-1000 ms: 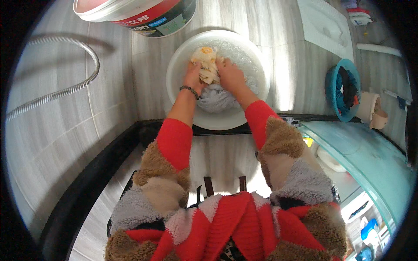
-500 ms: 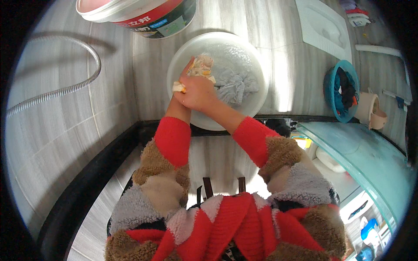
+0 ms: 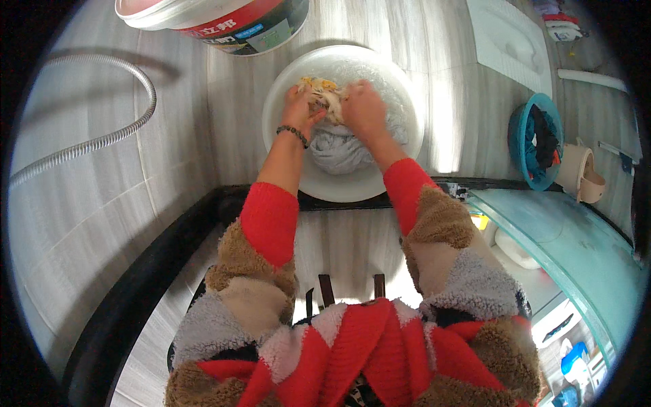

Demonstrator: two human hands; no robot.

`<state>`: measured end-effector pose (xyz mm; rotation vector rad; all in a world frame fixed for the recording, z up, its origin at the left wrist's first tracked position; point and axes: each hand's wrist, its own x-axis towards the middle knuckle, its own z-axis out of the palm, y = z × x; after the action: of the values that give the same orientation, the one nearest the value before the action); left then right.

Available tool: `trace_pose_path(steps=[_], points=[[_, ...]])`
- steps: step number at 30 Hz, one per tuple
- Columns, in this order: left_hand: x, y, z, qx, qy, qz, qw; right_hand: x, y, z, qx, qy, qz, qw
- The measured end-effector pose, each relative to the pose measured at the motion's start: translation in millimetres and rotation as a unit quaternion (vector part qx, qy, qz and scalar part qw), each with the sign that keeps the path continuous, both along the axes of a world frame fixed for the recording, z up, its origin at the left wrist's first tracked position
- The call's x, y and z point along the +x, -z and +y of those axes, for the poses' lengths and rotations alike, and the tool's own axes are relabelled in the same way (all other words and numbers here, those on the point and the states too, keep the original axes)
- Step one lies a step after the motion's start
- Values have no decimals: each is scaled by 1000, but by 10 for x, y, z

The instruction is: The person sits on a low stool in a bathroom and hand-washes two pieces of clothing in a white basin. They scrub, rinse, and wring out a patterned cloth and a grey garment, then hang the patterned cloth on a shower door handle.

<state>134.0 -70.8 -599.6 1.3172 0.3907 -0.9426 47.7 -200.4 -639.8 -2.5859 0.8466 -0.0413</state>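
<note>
A white round basin (image 3: 281, 78) holds water and a wet light grey cloth (image 3: 336, 150). Over its far left part, a cream and yellow patterned cloth (image 3: 327, 96) is stretched between my two hands. My left hand (image 3: 298, 108), with a dark beaded bracelet at the wrist, is closed on the cloth's left side. My right hand (image 3: 365, 112) grips the other side, its fingers curled round the fabric. The grey cloth lies bunched below and to the right of my hands.
A paint bucket (image 3: 237, 27) stands beyond the basin at the far left. A metal shower hose (image 3: 102, 144) curves along the left. To the right are a blue basin (image 3: 539, 108) of dark clothes, a squat toilet (image 3: 512, 44), a beige bucket (image 3: 573, 166) and a glass panel (image 3: 556, 234). A black ledge (image 3: 146, 285) runs nearby.
My hands have moved apart, from the right crossed over the left wrist to one on each side of the patterned cloth. The grey cloth has shifted nearer to me.
</note>
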Motion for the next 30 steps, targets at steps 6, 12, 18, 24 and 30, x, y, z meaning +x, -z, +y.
trace_pose_path(steps=[6,12,18,24,30], points=[[-178,173,64,9,18,22,1000,131,-19,-163,57,-37,129,989],[-76,333,107,-219,3,169,961,218,-760,587,254,-83,-61,962],[-98,365,154,-388,-27,183,903,199,-1101,1004,124,-132,-89,979],[-239,63,-262,-226,-36,128,965,621,-793,109,46,32,-119,991],[6,-72,-25,9,-46,17,999,115,-240,-149,-19,53,31,998]])
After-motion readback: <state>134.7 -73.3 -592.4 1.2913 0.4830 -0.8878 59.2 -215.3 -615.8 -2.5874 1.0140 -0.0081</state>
